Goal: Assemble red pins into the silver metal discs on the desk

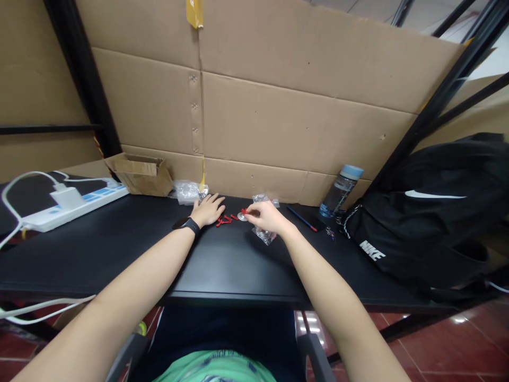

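- Left hand (207, 209): this hand is resting open, palm down on the tabletop (238, 270), its fingers spreading toward the far side; a dark watch (191, 225) is circling the wrist.
- Right hand (267, 215): thumb and fingertips are pinching a red cord (244, 211), midway along the far part of the tabletop.
- Disc (240, 217): silver and round, it is showing at the pinched cord; whether the two are joined, one cannot tell.
- Loose cords (226, 219): also red, these are lying between the hands, just right of the left fingers.
- Clear plastic: one piece (265, 235) is lying at the near side of the right hand, another (258, 198) is showing at its far side, and a crumpled bag (186, 192) is lying beyond the left hand.
- Far left: a carton (145, 178) is standing open, with a power strip (77, 209) lying to its left.
- Right: a pen (303, 219) is lying near a bottle (337, 193), which is leaning rightward in view; a black backpack (433, 212) is occupying the right end.
- Far side: a cardboard wall (254, 122) is rising behind everything.
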Demonstrator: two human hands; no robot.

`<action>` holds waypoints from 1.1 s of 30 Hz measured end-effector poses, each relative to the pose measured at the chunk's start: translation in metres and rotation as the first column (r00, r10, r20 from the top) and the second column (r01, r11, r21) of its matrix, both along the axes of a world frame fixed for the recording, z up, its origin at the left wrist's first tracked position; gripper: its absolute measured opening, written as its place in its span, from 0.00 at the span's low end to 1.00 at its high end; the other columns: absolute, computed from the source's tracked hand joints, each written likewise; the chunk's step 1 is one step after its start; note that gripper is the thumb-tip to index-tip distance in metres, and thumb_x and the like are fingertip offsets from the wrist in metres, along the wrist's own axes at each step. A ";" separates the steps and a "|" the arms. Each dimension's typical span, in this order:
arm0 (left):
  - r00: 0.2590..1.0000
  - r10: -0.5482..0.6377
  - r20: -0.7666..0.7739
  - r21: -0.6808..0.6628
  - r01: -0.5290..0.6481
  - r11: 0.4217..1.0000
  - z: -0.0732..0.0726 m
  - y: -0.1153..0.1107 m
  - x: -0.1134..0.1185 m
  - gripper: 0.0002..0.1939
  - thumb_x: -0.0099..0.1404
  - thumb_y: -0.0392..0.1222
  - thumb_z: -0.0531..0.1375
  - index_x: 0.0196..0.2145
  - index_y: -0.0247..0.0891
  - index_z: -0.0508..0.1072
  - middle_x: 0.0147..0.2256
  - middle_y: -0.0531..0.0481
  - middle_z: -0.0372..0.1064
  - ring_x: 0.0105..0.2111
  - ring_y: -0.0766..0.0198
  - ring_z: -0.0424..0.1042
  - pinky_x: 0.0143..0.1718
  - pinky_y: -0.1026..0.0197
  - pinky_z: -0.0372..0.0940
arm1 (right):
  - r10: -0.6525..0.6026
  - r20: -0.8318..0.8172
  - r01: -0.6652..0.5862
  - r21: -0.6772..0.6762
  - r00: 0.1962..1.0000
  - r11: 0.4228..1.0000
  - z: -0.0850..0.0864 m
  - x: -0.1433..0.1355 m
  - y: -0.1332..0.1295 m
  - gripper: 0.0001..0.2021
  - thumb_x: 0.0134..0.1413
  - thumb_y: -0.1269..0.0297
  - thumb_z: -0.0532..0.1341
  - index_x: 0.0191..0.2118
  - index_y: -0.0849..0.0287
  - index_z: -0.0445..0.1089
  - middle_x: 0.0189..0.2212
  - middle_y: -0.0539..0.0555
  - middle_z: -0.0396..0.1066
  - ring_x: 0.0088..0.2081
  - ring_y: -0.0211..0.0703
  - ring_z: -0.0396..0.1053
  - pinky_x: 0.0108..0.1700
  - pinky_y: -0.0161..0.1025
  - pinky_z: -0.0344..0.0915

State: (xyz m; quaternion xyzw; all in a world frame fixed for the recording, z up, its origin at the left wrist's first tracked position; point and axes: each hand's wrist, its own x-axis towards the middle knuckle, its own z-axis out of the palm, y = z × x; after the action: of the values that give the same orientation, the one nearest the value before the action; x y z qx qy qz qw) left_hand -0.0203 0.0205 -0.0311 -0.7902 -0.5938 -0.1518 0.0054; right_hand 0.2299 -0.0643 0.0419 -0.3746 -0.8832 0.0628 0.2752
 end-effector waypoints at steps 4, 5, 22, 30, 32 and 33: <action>1.000 -0.004 -0.030 -0.022 0.003 1.000 -0.003 0.001 0.002 0.28 0.73 0.57 0.43 0.64 0.49 0.63 0.68 0.46 0.54 0.67 0.46 0.53 0.63 0.36 0.49 | 0.004 0.011 -0.004 -0.020 1.000 1.000 0.001 0.000 -0.001 0.07 0.58 0.67 0.62 0.33 0.61 0.78 0.26 0.51 0.75 0.26 0.35 0.65 0.33 0.33 0.57; 1.000 -0.001 -0.026 -0.005 0.001 1.000 -0.002 0.002 0.003 0.28 0.73 0.56 0.43 0.63 0.48 0.65 0.67 0.45 0.57 0.65 0.46 0.56 0.62 0.38 0.51 | 0.003 0.013 -0.003 -0.026 1.000 1.000 0.001 0.000 -0.001 0.07 0.58 0.67 0.62 0.33 0.61 0.78 0.26 0.51 0.75 0.26 0.35 0.65 0.33 0.33 0.57; 0.998 0.039 -0.055 0.074 -0.035 0.997 0.003 0.053 -0.002 0.25 0.72 0.51 0.46 0.57 0.41 0.71 0.57 0.39 0.66 0.57 0.47 0.67 0.58 0.45 0.59 | -0.004 -0.007 0.004 -0.028 1.000 1.000 0.008 -0.001 -0.006 0.06 0.58 0.67 0.63 0.34 0.60 0.78 0.28 0.52 0.77 0.29 0.37 0.69 0.35 0.33 0.60; 0.998 0.036 -0.051 0.089 -0.032 0.996 0.004 0.039 0.000 0.23 0.71 0.46 0.46 0.57 0.41 0.72 0.58 0.39 0.66 0.57 0.49 0.66 0.58 0.45 0.60 | -0.007 0.003 0.007 -0.048 1.000 0.999 0.004 0.000 -0.003 0.07 0.59 0.66 0.62 0.35 0.60 0.78 0.28 0.52 0.76 0.28 0.36 0.68 0.34 0.33 0.58; 0.998 0.034 -0.053 0.108 -0.028 0.994 0.004 0.033 0.003 0.22 0.71 0.46 0.46 0.54 0.41 0.73 0.57 0.38 0.67 0.58 0.46 0.64 0.60 0.38 0.55 | -0.007 0.006 0.008 -0.043 1.000 0.999 0.003 0.001 -0.002 0.06 0.59 0.67 0.62 0.35 0.59 0.78 0.28 0.52 0.76 0.28 0.36 0.68 0.34 0.33 0.58; 0.997 0.042 -0.061 0.123 -0.034 0.992 0.005 0.029 0.006 0.22 0.71 0.45 0.46 0.53 0.41 0.74 0.56 0.37 0.68 0.59 0.44 0.62 0.61 0.35 0.52 | -0.007 0.008 0.007 -0.040 1.000 0.999 0.003 0.001 -0.002 0.06 0.58 0.67 0.62 0.34 0.59 0.78 0.28 0.52 0.76 0.28 0.36 0.68 0.34 0.33 0.58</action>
State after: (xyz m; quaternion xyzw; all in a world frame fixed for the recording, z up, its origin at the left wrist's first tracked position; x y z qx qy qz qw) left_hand -0.0146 0.0494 -0.0261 -0.7815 -0.5978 -0.1623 0.0755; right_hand 0.2308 -0.0665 0.0449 -0.3833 -0.8815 0.0780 0.2644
